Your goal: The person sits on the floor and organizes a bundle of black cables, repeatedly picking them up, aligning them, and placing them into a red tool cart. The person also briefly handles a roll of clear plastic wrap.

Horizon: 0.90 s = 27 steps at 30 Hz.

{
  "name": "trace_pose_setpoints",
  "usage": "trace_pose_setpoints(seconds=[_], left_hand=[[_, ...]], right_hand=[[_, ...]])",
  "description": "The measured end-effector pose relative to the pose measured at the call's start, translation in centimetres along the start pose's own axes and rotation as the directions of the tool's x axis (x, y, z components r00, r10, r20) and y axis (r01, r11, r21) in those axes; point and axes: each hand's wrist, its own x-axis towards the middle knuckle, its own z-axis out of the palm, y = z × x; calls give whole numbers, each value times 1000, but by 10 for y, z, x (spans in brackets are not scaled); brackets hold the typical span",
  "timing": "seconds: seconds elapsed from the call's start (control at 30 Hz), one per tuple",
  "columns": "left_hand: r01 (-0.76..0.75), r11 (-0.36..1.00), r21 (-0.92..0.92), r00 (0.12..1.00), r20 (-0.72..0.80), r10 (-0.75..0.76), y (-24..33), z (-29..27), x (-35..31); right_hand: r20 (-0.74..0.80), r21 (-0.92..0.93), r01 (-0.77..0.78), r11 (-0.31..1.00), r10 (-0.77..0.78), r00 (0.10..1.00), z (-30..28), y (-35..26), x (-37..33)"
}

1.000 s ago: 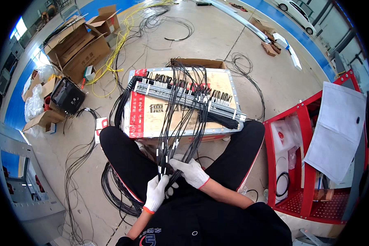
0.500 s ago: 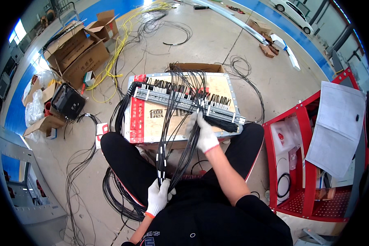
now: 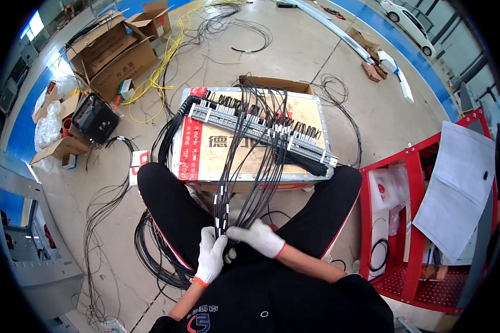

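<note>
1. The left hand (image 3: 212, 256), in a white glove, has its grip closed round a bundle of black wires (image 3: 244, 172), just below the wooden crate (image 3: 205, 152).
2. The right hand (image 3: 259, 237), also gloved, pinches the same bundle beside it, fingers closed on the wires.
3. The wires run up from the hands over the crate's near edge to the terminal strip (image 3: 261, 130) lying across the crate top.

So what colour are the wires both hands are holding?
Black wires with white sleeves, head view.
</note>
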Motion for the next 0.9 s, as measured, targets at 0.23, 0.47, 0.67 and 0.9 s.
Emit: trace_pose_setpoints(seconds=[0.23,0.47,0.67,0.9], left_hand=[[-64,988,-143,998,-26,61,-3,1,0],[-76,984,160,992,-84,90,7,15,-6],[-80,995,59,995,-61,83,1,9,-4],[-7,999,-41,999,-47,6,8,11,-7]], right_hand=[[101,222,-271,936,255,962,5,12,-6],[-286,744,-48,667,382,879,-12,-16,33],[-210,655,-52,754,248,946,-32,-38,62],[222,882,-223,414,51,974,-62,5,43]])
